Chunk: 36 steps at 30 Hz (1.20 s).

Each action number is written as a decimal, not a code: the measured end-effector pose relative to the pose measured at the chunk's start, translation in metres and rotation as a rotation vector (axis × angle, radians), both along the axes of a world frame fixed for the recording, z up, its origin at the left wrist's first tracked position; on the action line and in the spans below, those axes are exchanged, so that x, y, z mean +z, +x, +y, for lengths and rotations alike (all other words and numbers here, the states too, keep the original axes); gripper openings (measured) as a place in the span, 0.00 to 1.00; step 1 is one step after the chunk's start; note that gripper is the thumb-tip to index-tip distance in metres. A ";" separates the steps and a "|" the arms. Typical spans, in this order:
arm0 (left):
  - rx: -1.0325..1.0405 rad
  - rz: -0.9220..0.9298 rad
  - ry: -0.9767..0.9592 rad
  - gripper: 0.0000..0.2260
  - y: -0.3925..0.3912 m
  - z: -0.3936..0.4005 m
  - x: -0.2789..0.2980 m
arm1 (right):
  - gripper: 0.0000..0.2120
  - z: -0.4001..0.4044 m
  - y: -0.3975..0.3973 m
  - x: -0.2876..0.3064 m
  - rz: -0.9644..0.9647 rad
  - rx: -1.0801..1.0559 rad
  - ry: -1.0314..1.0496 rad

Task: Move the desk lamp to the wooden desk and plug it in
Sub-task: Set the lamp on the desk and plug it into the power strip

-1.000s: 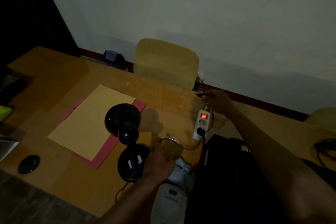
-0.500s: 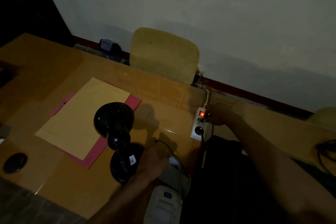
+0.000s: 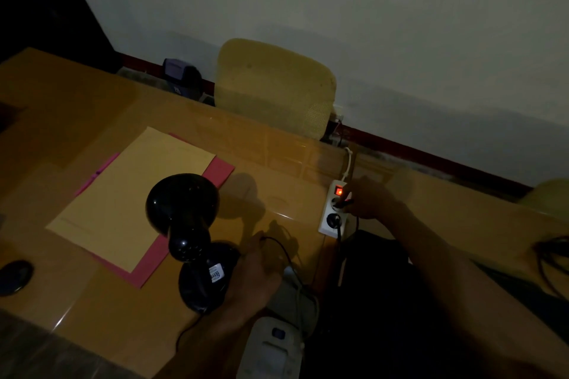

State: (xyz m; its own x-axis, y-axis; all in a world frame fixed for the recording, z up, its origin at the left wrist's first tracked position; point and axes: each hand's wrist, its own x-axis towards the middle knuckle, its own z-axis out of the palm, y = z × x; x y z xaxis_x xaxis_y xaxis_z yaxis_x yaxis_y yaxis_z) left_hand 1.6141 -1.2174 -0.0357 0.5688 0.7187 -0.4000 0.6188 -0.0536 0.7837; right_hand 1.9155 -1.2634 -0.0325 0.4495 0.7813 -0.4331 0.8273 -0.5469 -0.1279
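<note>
The black desk lamp (image 3: 187,224) stands unlit on the wooden desk (image 3: 77,120), its round base near the front edge. My left hand (image 3: 255,274) rests against the right side of the lamp base. My right hand (image 3: 368,198) holds the lamp's black plug (image 3: 345,204) at the upper socket of a white power strip (image 3: 334,209), whose red switch glows. Another black plug sits in the lower socket. The lamp's thin black cord (image 3: 281,248) runs across the desk between my hands.
A tan envelope (image 3: 132,197) lies on a pink folder left of the lamp. A black round object (image 3: 14,275) sits at the left front. A yellow chair (image 3: 277,86) stands behind the desk. A white device (image 3: 272,348) and a dark bag are at the front right.
My right hand moved from behind the power strip down onto its upper socket with the plug. My left hand stayed at the lamp base.
</note>
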 end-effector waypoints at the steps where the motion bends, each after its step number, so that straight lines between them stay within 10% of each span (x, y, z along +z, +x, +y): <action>1: -0.004 0.003 0.008 0.28 0.001 0.000 0.000 | 0.13 0.000 0.000 0.000 -0.008 0.023 -0.016; 12: -0.127 0.092 0.066 0.35 0.015 0.006 -0.011 | 0.14 0.007 -0.006 0.010 -0.054 0.211 -0.116; 18: -0.441 0.462 0.440 0.21 0.029 0.007 -0.008 | 0.12 0.013 -0.006 0.004 -0.102 0.241 -0.153; 23: -0.553 0.402 0.607 0.23 0.038 0.018 -0.020 | 0.12 0.004 -0.004 -0.001 -0.097 0.187 -0.103; 36: -0.729 0.549 0.517 0.28 0.031 0.027 -0.090 | 0.12 0.005 -0.003 -0.007 -0.038 0.155 -0.050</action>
